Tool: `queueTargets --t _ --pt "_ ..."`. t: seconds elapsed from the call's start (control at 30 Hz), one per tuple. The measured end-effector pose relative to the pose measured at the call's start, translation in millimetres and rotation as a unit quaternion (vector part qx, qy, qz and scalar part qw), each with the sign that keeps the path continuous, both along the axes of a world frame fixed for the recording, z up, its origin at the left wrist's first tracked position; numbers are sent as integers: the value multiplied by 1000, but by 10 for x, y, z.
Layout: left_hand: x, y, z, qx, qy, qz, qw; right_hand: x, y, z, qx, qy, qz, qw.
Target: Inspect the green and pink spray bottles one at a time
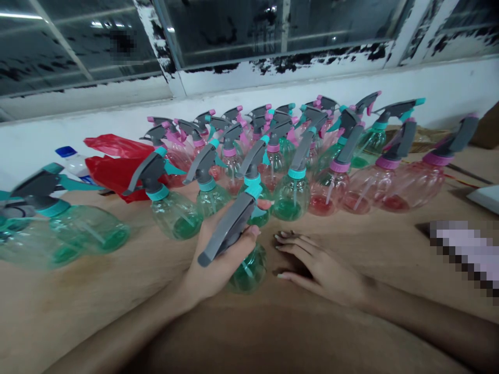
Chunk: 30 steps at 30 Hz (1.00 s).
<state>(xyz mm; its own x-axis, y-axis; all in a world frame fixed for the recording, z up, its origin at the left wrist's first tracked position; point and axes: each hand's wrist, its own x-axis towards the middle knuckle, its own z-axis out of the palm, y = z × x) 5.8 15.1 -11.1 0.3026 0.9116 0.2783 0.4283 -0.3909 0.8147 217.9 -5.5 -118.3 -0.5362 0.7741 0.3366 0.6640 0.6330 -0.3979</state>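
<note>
My left hand (pixel 218 259) is closed around the neck of a green spray bottle (pixel 249 272), just under its grey trigger head with a turquoise nozzle. The bottle is at the near middle of the table, and my fingers hide its collar. To its right, my right hand (pixel 315 262) rests low over the tabletop with fingers spread and nothing in them. Just beyond both hands stands a front row of clear spray bottles, among them a green one (pixel 290 200) with a turquoise collar and a pink one (pixel 329 192) with a pink collar.
Many more pink and green spray bottles crowd toward the wall. Two green spray bottles (pixel 89 228) stand at the left. A red plastic bag (pixel 117 166) and a white bottle with a blue cap (pixel 74 162) lie behind them. A blurred-out pinkish object (pixel 468 249) is at the right.
</note>
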Motion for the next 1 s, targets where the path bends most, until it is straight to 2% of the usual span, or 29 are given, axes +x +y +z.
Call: queueTargets --t 0.3,0.57,0.7,0.8,1.0 --pt "-14 -9 -5 -42 -30 4 999 3 4 -1 -6 5 4 1000" --pt "-149 -38 2 -88 -17 -33 995 -2 -5 21 -8 -5 1 1000" --pt "-177 -10 -81 -87 -35 -38 995 -5 -10 34 -11 -1 -5 1000" --pt "-143 2 -131 -91 -46 -13 995 -3 -7 19 -9 1 -3 1000" --pt "-53 -16 -51 -44 -27 -2 999 1 -1 7 -4 7 1 1000"
